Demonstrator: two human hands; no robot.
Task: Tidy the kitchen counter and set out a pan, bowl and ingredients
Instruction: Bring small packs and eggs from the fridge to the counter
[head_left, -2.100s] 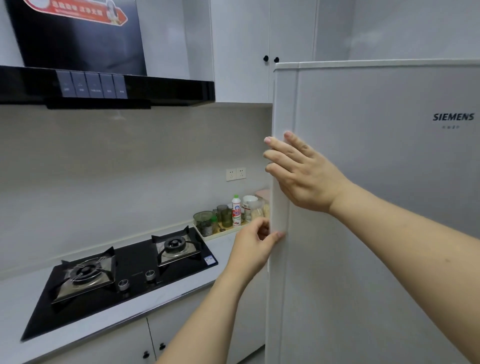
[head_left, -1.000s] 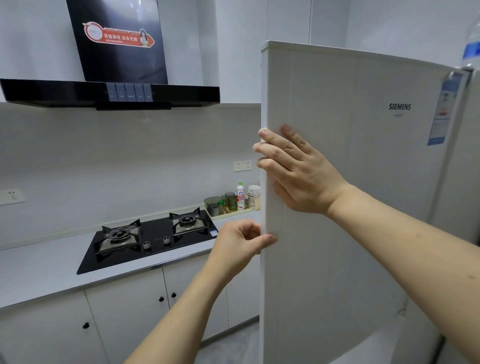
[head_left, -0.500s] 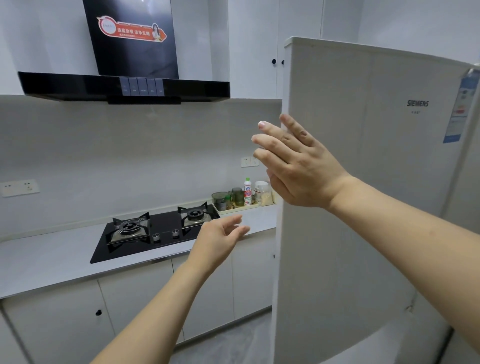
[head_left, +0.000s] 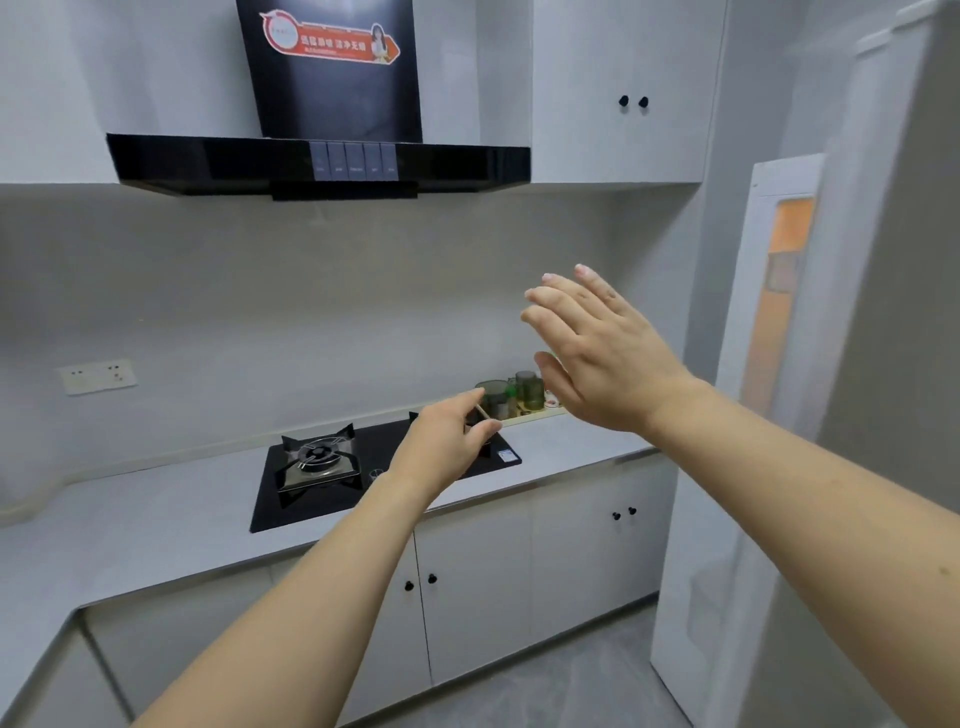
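We stood in a home kitchen: a black gas hob (head_left: 384, 470) set into a pale counter (head_left: 156, 514), an extractor hood (head_left: 317, 161) above it, white cabinets (head_left: 519, 582), and a fridge door (head_left: 737, 415) ajar.

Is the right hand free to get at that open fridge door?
Probably yes. The right hand is open and holds nothing, and nothing stands between it and the fridge door, which hangs ajar just to its right.

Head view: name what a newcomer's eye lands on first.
Two bare hands raised mid-frame, holding nothing: the right hand spread, the left hand lower over the black gas hob. Above hangs the black range hood; at right the fridge door stands open.
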